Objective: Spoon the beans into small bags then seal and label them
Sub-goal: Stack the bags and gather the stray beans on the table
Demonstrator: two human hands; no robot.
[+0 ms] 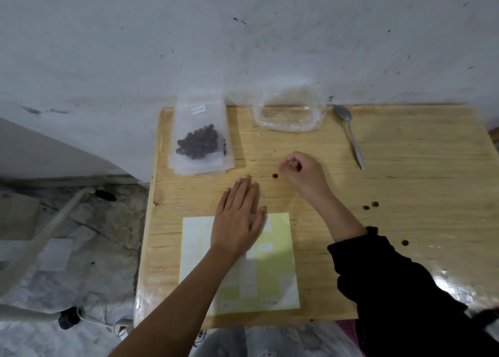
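Pale wood makes up the small table (405, 154), which stands against a stained grey-white wall (243, 46). At its far left corner lies a small clear plastic bag (199, 119) holding a cluster of dark round beans (199, 142). A white handwritten label (198, 109) is stuck near the bag's top, and the bag rests on a thin stack of similar clear bags (202, 171). To its right, at the back edge, sits a crumpled clear plastic wrapper (289, 114) with its mouth open, and further right a grey metal spoon (349, 135) lies flat, bowl toward the wall. The left hand (237, 216) lies palm down with fingers straight and close together. Its heel is on the upper edge of a yellow-green sheet of white stickers (270, 270) at the near side, and its fingertips are on bare wood. The right hand (302, 173), coming out of a black sleeve (391, 275), is over the middle of the table. Its fingers are curled in, and they pinch what looks like a dark bean (298, 167), small and partly hidden. Just left of it a loose bean (275, 175) lies on the wood between the two hands. Three stray beans (366, 207) lie right of the forearm, well apart from the bag.
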